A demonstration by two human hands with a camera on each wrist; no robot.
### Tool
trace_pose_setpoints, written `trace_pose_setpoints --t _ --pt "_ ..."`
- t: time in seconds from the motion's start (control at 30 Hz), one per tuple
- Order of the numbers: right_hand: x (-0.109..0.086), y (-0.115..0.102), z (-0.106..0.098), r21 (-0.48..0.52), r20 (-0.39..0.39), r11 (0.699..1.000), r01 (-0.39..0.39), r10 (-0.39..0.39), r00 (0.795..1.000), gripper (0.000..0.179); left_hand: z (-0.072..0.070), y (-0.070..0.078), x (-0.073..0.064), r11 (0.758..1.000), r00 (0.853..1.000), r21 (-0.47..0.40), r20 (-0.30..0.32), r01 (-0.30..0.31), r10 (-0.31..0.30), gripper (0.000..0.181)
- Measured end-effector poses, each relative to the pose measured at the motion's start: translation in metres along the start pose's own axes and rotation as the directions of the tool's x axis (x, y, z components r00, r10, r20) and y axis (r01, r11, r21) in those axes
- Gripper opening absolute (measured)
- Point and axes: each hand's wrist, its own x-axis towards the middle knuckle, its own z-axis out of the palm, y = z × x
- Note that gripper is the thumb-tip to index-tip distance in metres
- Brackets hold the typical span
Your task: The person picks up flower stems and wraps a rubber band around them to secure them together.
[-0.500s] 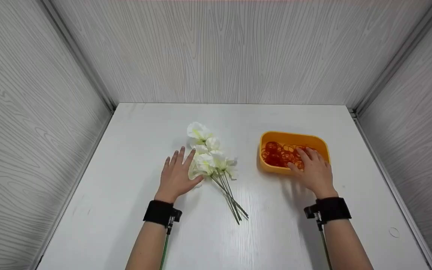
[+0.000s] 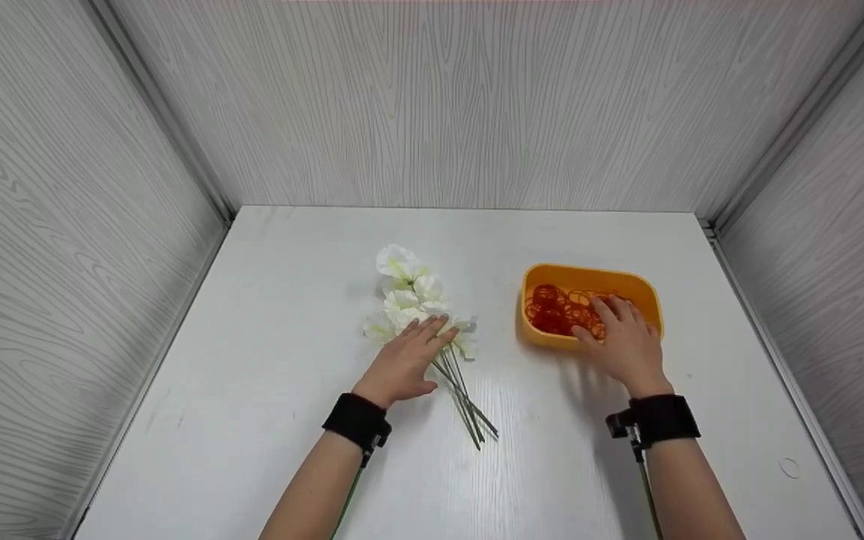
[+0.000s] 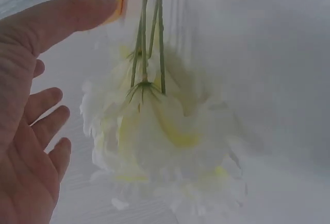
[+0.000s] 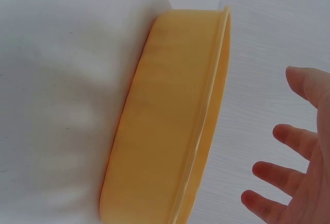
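Observation:
White artificial flowers (image 2: 400, 298) with thin green stems (image 2: 469, 409) lie on the table, blooms toward the back. Over the lower blooms is my left hand (image 2: 400, 367), fingers extended; in the left wrist view the thumb stands apart from the stems and nothing is held. A yellow-orange plastic basin (image 2: 544, 339) on the right contains a tangle of red-orange rubber bands (image 2: 552, 309). My right hand (image 2: 627, 349) hovers over the basin's near right side with fingers spread. In the right wrist view its fingertips appear above the rim, holding nothing.
A single thin band or ring (image 2: 790, 468) lies on the white table (image 2: 237, 375) near the right edge. Pale wood-grain panels (image 2: 462, 105) rise at the back and both sides. Each wrist wears a black strap with a cable.
My left hand has moved right, from beside the flowers to over the lower blooms, and turned rightward. The right hand stays nearly still above the basin.

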Motion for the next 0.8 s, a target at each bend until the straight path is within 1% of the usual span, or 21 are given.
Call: trace_pose_setpoints --t 0.07,0.17,0.3,0.43,0.5,0.57,0.8 --pt "0.0 0.0 0.0 -0.001 0.007 1.0 -0.004 0.004 1.0 0.072 0.006 0.005 0.005 0.999 0.999 0.002 0.029 -0.046 0.045 0.092" --pt "0.001 -0.001 0.0 0.0 0.018 1.0 -0.01 0.01 1.0 0.073 0.014 0.011 0.011 0.997 0.995 0.026 0.066 -0.079 0.077 0.087" --pt "0.001 -0.003 0.001 0.007 0.022 1.0 -0.01 0.01 1.0 0.074 0.021 0.017 0.018 0.986 0.99 0.129 0.114 -0.103 0.089 0.074" --pt "0.001 -0.004 0.002 0.008 0.018 1.0 0.005 -0.005 1.0 0.072 0.027 0.018 0.024 0.961 0.983 0.236 0.146 -0.144 0.112 0.053" --pt "0.001 -0.004 0.003 0.007 0.021 1.0 0.011 -0.011 1.0 0.072 0.032 0.018 0.027 0.947 0.981 0.275 0.146 -0.167 0.131 0.045" --pt "0.001 -0.004 0.003 0.013 0.026 1.0 0.013 -0.014 1.0 0.071 0.037 0.017 0.029 0.937 0.979 0.3 0.141 -0.181 0.145 0.04" --pt "0.007 -0.005 0.003 0.016 0.091 1.0 0.002 -0.003 0.996 0.067 0.049 0.015 0.036 0.897 0.978 0.389 0.064 -0.208 0.199 0.025"
